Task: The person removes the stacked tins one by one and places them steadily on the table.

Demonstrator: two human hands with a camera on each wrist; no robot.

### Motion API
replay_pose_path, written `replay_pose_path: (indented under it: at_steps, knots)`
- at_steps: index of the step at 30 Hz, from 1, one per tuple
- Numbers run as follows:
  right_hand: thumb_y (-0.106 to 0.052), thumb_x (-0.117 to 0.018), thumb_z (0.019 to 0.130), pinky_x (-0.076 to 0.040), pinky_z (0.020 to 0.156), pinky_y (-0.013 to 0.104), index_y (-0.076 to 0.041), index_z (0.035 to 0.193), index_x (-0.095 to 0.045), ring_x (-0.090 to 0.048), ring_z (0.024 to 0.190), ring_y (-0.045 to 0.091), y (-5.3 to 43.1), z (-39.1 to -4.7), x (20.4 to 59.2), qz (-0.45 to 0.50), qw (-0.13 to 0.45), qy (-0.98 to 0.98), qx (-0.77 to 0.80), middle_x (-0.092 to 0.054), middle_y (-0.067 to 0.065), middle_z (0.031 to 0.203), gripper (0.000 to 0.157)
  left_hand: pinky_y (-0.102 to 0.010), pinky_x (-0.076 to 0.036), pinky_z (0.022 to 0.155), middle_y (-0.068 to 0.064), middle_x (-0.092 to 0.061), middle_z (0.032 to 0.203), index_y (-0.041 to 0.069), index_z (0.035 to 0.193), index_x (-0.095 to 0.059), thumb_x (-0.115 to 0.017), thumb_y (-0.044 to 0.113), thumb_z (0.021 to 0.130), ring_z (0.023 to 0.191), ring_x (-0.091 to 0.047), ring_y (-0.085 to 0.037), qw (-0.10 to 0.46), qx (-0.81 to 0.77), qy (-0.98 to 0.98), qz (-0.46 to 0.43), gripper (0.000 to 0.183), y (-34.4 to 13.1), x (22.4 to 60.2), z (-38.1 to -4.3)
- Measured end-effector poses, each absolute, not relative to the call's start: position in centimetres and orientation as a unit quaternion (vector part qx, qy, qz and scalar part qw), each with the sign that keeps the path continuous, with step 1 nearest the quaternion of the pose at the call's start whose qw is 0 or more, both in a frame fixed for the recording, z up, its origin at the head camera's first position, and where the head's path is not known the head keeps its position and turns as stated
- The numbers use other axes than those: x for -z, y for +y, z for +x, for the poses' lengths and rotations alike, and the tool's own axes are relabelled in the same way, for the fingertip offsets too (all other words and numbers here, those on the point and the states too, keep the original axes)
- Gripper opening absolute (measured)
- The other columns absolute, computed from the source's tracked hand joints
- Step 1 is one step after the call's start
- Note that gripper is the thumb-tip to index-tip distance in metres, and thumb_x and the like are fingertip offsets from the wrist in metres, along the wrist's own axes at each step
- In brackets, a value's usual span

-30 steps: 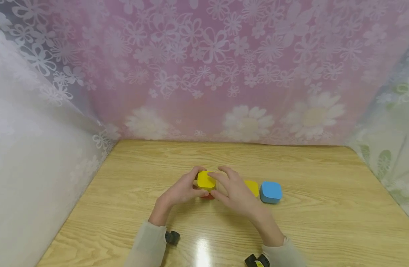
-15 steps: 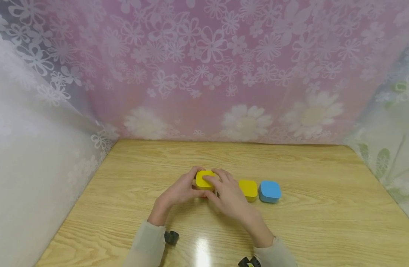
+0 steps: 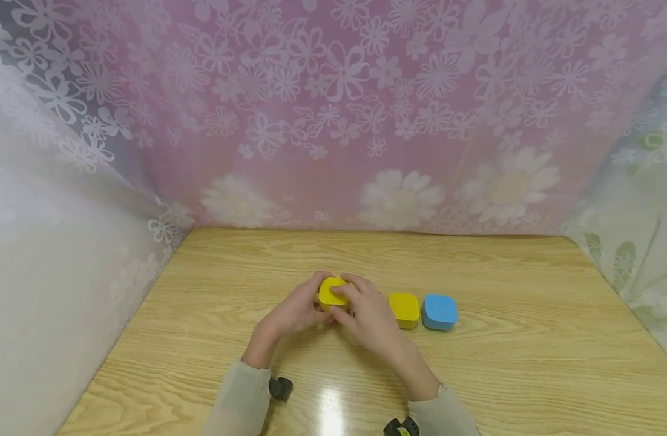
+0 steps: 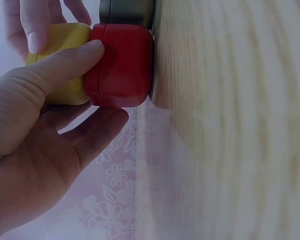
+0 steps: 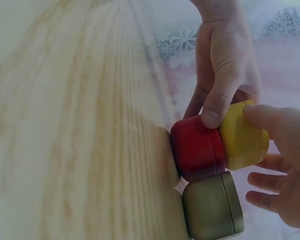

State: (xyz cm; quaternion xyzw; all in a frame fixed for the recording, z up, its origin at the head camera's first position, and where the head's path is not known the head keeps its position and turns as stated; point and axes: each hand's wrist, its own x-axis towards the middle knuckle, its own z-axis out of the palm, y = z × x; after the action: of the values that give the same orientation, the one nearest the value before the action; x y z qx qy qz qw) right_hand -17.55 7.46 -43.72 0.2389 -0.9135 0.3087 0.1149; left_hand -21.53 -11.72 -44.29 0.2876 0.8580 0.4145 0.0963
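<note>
A yellow rounded block (image 3: 332, 295) sits directly on top of a red rounded block (image 5: 196, 150), the pair standing on the table. My left hand (image 3: 296, 310) holds the stack from the left, thumb across the joint between the two blocks with its tip on the red one, as the left wrist view shows. From the right, my right hand (image 3: 370, 316) grips the upper yellow block, thumb on the near side and a finger over its top. In the head view, hands and the upper block hide the red one.
To the right of the stack stand a second yellow block (image 3: 404, 310), looking olive in the wrist views, and a blue block (image 3: 439, 312). Wood-grain table (image 3: 508, 375) surrounds them. Flowered curtains (image 3: 333, 121) hang along the back and both sides.
My right hand has moved left and closer around the upper yellow block, uncovering the second yellow block. The red block has gone out of sight in the head view. My left hand stays nearly still.
</note>
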Motion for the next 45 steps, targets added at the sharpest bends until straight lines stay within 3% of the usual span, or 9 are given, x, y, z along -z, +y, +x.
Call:
replay_pose_path:
  at_steps: [8,12,19,25,34,39,45]
  knots:
    - [-0.024,-0.074,0.091,-0.053,0.094,0.044,-0.013,0.122,-0.069,-0.06,0.117,0.029,7.6,-17.6,43.2,0.22,0.075,-0.91,-0.344,-0.052,0.009,0.14,0.033,-0.031,-0.052,0.084,-0.004,-0.058,0.117,0.011,0.132,-0.043,-0.077,0.007,0.087,0.097,-0.057,-0.017,0.107,-0.411,0.86,0.282,0.056,-11.7,44.2,-21.6]
    - [-0.022,-0.074,0.091,-0.052,0.095,0.045,-0.012,0.123,-0.068,-0.059,0.118,0.03,7.9,-17.7,43.0,0.21,0.059,-0.902,-0.373,-0.052,0.01,0.139,0.034,-0.033,-0.053,0.085,-0.003,-0.058,0.117,0.012,0.131,-0.044,-0.076,0.006,0.087,0.101,-0.059,-0.018,0.115,-0.412,0.861,0.276,0.055,-11.7,44.0,-21.6]
    - [-0.017,-0.077,0.088,-0.051,0.096,0.047,-0.008,0.121,-0.068,-0.056,0.119,0.032,9.1,-17.9,42.1,0.201,0.072,-0.888,-0.407,-0.051,0.013,0.136,0.035,-0.036,-0.052,0.096,-0.005,-0.058,0.131,0.009,0.136,-0.05,-0.077,0.005,0.087,0.118,-0.058,-0.023,0.123,-0.414,0.864,0.259,0.056,-11.5,43.9,-21.6]
    - [-0.014,-0.079,0.086,-0.048,0.1,0.052,-0.008,0.126,-0.063,-0.051,0.122,0.033,11.1,-17.8,40.6,0.196,0.065,-0.872,-0.444,-0.047,0.012,0.135,0.044,-0.036,-0.053,0.092,-0.007,-0.06,0.126,0.005,0.128,-0.059,-0.077,0.005,0.087,0.112,-0.059,-0.023,0.114,-0.395,0.873,0.262,0.045,-11.5,43.8,-21.5]
    - [0.001,-0.082,0.078,-0.051,0.096,0.053,-0.005,0.129,-0.058,-0.051,0.118,0.031,14.5,-18.2,39.5,0.217,0.095,-0.848,-0.474,-0.049,0.014,0.125,0.056,-0.038,-0.053,0.092,-0.011,-0.06,0.13,0.003,0.128,-0.059,-0.077,0.004,0.086,0.113,-0.06,-0.028,0.108,-0.391,0.874,0.266,0.046,-11.5,43.8,-21.5]
    - [-0.001,-0.082,0.079,-0.05,0.096,0.056,-0.002,0.138,-0.053,-0.05,0.117,0.032,16.4,-18.0,38.9,0.187,0.079,-0.872,-0.446,-0.045,0.016,0.128,0.066,-0.037,-0.053,0.091,-0.012,-0.06,0.129,0.002,0.128,-0.059,-0.077,0.003,0.085,0.113,-0.06,-0.028,0.106,-0.397,0.87,0.27,0.046,-11.6,44.0,-21.5]
    - [-0.002,-0.08,0.08,-0.051,0.094,0.056,0.002,0.138,-0.052,-0.05,0.115,0.034,18.3,-17.9,38.7,0.166,0.074,-0.887,-0.425,-0.045,0.018,0.128,0.064,-0.037,-0.054,0.092,-0.011,-0.059,0.129,0.002,0.128,-0.059,-0.077,0.002,0.085,0.113,-0.06,-0.029,0.108,-0.403,0.868,0.269,0.046,-11.5,44.0,-21.5]
